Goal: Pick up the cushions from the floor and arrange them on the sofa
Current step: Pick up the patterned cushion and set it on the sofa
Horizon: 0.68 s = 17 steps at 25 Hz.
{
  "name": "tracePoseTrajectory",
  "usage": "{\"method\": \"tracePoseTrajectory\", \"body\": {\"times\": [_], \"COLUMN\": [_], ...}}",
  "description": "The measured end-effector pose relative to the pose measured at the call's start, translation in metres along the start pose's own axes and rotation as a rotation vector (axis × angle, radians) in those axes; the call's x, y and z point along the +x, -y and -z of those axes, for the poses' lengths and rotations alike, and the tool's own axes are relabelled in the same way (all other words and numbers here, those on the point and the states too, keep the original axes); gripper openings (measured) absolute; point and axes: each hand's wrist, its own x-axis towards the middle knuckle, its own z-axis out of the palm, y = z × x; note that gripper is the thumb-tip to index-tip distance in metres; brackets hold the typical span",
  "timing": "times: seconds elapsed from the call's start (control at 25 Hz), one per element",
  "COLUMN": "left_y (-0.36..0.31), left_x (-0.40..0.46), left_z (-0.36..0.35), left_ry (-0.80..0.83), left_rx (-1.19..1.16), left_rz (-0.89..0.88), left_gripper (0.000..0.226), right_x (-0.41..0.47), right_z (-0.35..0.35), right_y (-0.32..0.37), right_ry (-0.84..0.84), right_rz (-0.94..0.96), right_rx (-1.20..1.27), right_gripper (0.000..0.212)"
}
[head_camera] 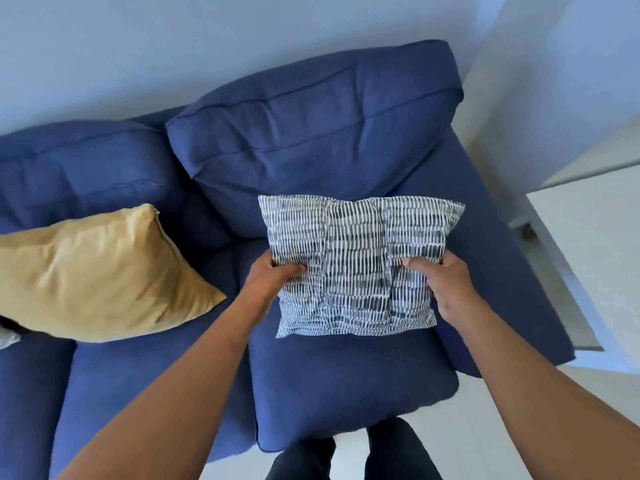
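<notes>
While both hands grip one cushion over the sofa, the scene reads as follows.

Patterned cushion (356, 265): white cover with dark blue-grey dashed stripes; held above the right-hand seat of the sofa, its upper edge close to the back cushion. Whether its lower edge rests on the seat cannot be told.

Left hand (273, 275): closed on the cushion's left edge, thumb on the front face, fingers hidden behind the fabric.

Right hand (446, 282): closed on the cushion's right edge, thumb pressed into the front face, fingers wrapped behind.

Fabric condition: creased and bunched where each thumb presses in.

Yellow cushion (100, 275): lies tilted on the left-hand seat, one corner pointing toward the patterned cushion, well apart from it.

Sofa (311, 140): blue upholstery; two back cushions and two seat cushions visible; set against a pale wall.

Grey object (8, 336): partly visible at the left frame edge, below the yellow cushion; too little shows to identify it.

Floor (485, 427): pale, visible in front of the sofa.

Legs (381, 455): dark trousers, standing against the front of the right seat.

Furniture on right (588, 254): white surface beside the sofa arm.
</notes>
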Motion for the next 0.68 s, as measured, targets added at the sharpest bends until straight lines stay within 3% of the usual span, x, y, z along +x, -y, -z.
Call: {"method": "tracePoseTrajectory", "body": {"times": [0.28,0.48,0.6,0.68], "left_y": [-0.008,-0.004,0.01,0.013], "left_x": [0.059,0.132,0.171,0.187], "left_z": [-0.003,0.0,0.001,0.003], "left_ry": [-0.229,-0.309,-0.324,-0.339], "left_rx": [-0.01,-0.009,0.058,0.063], "left_rz": [-0.071,-0.088,-0.008,0.053], "left_gripper": [0.041,0.038,0.046,0.056], "right_x": [0.104,0.173,0.213,0.228], "right_z": [-0.04,-0.075,-0.097,-0.105], "right_y": [0.035,0.047,0.045,0.049], "right_ry": [0.154,0.14,0.202,0.208], "right_rz": [0.019,0.111,0.055,-0.006], "right_rx": [-0.138,-0.229,-0.42,-0.508], "right_gripper": [0.031,0.048,0.043,0.06]}}
